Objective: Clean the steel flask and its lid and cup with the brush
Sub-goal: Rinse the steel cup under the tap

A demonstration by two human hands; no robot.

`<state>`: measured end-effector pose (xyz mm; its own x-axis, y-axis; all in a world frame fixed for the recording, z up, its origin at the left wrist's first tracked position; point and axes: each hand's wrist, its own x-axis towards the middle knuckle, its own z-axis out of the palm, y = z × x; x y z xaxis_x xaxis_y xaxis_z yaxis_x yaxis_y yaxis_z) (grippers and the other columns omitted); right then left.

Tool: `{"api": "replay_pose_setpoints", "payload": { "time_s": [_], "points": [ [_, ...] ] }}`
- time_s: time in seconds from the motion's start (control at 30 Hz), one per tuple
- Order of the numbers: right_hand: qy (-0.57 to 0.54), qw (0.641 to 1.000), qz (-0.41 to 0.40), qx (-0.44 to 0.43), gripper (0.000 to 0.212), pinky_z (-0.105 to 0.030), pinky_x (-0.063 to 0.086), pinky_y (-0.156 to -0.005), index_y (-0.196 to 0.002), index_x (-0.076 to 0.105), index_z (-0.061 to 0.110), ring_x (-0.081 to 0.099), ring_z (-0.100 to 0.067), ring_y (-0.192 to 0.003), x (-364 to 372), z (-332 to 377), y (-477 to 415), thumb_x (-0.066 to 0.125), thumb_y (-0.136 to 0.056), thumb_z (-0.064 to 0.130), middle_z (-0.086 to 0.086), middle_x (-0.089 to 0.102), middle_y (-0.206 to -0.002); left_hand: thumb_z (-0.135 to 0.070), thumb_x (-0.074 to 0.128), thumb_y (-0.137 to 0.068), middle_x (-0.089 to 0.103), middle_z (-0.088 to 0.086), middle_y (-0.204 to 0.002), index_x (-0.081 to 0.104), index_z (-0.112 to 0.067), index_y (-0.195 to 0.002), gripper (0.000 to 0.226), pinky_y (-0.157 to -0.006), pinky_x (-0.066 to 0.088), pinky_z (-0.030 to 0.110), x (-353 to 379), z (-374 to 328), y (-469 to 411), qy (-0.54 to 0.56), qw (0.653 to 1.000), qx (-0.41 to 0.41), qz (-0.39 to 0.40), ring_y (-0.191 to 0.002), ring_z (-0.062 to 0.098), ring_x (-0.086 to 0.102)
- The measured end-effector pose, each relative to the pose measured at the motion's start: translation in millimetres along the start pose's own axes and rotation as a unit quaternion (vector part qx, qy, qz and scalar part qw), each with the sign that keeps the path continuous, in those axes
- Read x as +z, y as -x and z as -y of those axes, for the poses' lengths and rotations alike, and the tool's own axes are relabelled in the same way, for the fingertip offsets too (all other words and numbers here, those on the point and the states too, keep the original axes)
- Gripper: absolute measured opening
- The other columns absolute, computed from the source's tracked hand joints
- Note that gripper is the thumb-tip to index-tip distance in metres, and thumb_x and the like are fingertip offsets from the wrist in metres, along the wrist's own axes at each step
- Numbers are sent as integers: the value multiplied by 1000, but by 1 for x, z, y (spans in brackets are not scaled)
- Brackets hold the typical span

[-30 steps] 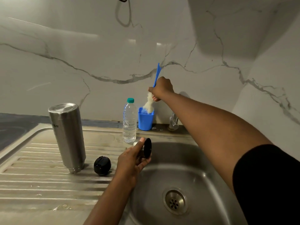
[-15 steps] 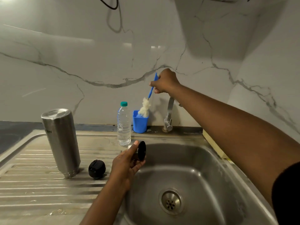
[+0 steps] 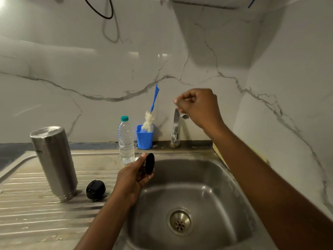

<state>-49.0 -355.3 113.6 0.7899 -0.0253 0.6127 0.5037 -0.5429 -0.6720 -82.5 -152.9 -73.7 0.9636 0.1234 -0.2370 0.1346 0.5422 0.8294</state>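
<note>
The steel flask [image 3: 54, 163] stands upside down on the ribbed drainboard at the left. A black lid [image 3: 95, 190] lies just to its right. My left hand [image 3: 130, 179] grips a small round cap with a black face [image 3: 150, 163] at the basin's left rim; whether it is the cup or a lid part I cannot tell. The brush [image 3: 151, 112], blue handle and white bristles, stands in a blue holder [image 3: 144, 138] against the wall. My right hand [image 3: 196, 105] hovers with curled fingers just over the tap lever [image 3: 185, 116] and holds nothing.
A steel tap [image 3: 175, 127] rises behind the sink basin [image 3: 207, 177], whose drain [image 3: 180, 221] sits at the bottom. A clear water bottle [image 3: 126, 141] with a green top stands left of the blue holder. Marble wall closes the back and right.
My right hand let go of the brush, which now stands in the blue holder, and moved right to above the tap. My left hand kept the cap by the basin.
</note>
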Motion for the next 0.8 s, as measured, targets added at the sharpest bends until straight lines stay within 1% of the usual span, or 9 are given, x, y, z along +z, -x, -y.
{"api": "replay_pose_setpoints", "payload": {
  "time_s": [0.17,0.23,0.3,0.4,0.47,0.53,0.67,0.73,0.8],
  "points": [
    [-57,995,21,85,16,-39,64,-83,-99,80,19,76,-9,-79,25,-60,69,85,-84,24,5,79,-85,-31,83,-87,75,23,-102,72,0,-117,45,-88,63,46,21,10,-11,-34,999,-3,30,-98,35,76],
    [-84,987,74,119,34,-35,62,-91,-113,77,21,75,-8,-97,40,-85,91,87,-82,27,6,79,-102,-33,84,-85,74,23,-103,73,0,-113,45,-85,64,43,31,14,-14,-60,997,7,40,-97,34,74],
    [-83,980,132,120,61,-32,55,-104,-135,65,31,64,-7,-124,52,-105,109,87,-78,39,9,70,-133,-39,85,-83,76,22,-108,75,-4,-112,46,-83,63,40,41,16,-18,-99,994,14,52,-101,33,74],
    [-57,977,173,108,88,-29,42,-115,-151,46,44,45,-2,-139,66,-120,123,88,-73,45,17,51,-153,-44,86,-82,76,25,-110,79,-9,-107,44,-89,62,44,54,18,-26,-155,985,19,71,-100,34,75],
    [-68,980,140,121,87,-26,43,-113,-152,44,43,46,-3,-137,70,-127,126,89,-78,34,17,51,-152,-46,86,-82,76,25,-109,79,-9,-105,44,-95,60,50,62,19,-35,-189,979,20,77,-105,38,75],
    [-82,984,80,140,77,-21,52,-101,-147,51,40,58,-3,-126,71,-132,127,88,-81,28,14,60,-142,-51,85,-82,79,19,-103,79,-8,-104,48,-96,62,51,68,21,-48,-216,972,29,83,-103,36,76],
    [-117,974,-5,195,67,-5,51,-74,-143,56,27,61,18,-96,71,-143,127,86,-83,23,10,63,-126,-48,78,-91,77,11,-91,76,-7,-99,41,-86,66,44,82,19,-89,-238,967,83,35,-88,26,76],
    [-108,970,-29,216,65,-5,49,-69,-141,57,26,61,13,-93,71,-150,126,86,-82,24,12,61,-123,-41,74,-97,76,10,-91,75,-7,-105,35,-82,65,38,96,19,-110,-265,957,116,19,-84,22,74],
    [-112,966,-40,231,61,-9,48,-73,-135,58,32,60,4,-101,73,-157,125,87,-81,29,13,63,-121,-36,73,-99,76,5,-96,73,-9,-115,32,-85,64,35,109,16,-130,-319,936,147,22,-88,18,74]
  ]
}}
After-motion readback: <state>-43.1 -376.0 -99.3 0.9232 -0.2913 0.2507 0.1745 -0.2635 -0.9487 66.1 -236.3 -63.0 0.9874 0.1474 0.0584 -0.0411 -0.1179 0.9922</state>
